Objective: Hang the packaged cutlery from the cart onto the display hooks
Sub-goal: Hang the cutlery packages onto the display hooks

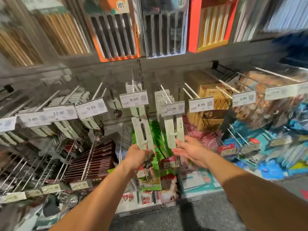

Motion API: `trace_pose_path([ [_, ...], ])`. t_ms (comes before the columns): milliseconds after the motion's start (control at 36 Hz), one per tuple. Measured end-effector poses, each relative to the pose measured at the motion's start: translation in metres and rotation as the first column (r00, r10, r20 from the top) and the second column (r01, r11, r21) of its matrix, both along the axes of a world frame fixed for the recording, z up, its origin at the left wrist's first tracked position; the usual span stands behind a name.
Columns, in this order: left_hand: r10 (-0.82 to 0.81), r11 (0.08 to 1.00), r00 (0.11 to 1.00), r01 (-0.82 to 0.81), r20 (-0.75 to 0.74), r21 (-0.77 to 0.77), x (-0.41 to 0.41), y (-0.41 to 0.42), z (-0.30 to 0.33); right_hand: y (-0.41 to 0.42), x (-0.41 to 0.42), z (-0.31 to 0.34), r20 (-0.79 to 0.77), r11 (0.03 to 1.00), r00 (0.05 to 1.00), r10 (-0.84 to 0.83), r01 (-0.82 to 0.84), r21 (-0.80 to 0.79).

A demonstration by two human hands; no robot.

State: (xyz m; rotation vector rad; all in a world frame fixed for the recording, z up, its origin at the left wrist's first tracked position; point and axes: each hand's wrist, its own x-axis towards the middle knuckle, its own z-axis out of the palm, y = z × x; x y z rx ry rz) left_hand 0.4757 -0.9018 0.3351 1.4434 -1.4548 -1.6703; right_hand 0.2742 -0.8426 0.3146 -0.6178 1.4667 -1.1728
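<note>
My left hand point(139, 155) grips a pack of forks on a pale card point(143, 134), tines pointing down, just under the hook with the 9.99 tag point(133, 99). The card's top edge sits right below that tag. My right hand point(188, 150) is open, its fingers touching the lower end of the carded cutlery point(174, 129) that hangs from the hook tagged 12.90 point(172, 108). More carded packs hang behind on both hooks. The cart is out of view.
White display hooks point(191, 90) with price tags run across the wall at chest height. Chopstick packs point(116, 34) hang above. Dark boxes point(98, 162) and green packets point(155, 139) fill lower hooks. Blue packets point(266, 147) crowd the right. Grey floor lies below.
</note>
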Motion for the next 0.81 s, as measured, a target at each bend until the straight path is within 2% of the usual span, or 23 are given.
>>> trace_pose_path([
  [250, 0.055, 0.998, 0.998, -0.055, -0.032, 0.008, -0.013, -0.007, 0.004, -0.013, -0.005, 0.012, -0.06, 0.999, 0.997, 0.043, -0.045, -0.025],
  [444, 0.014, 1.0, 0.999, -0.015, -0.039, -0.014, -0.015, -0.007, 0.009, -0.016, -0.002, 0.009, -0.041, 0.999, 0.999, -0.028, 0.027, -0.032],
  [583, -0.011, 1.0, 1.0, 0.011, -0.023, -0.014, -0.015, -0.005, 0.012, -0.026, -0.002, 0.01, -0.145, 0.998, 0.988, -0.062, 0.063, 0.006],
  [806, -0.047, 0.999, 0.999, 0.047, 0.003, 0.012, -0.007, -0.008, 0.012, -0.054, -0.004, 0.019, -0.306, 0.995, 0.952, -0.004, 0.036, 0.098],
])
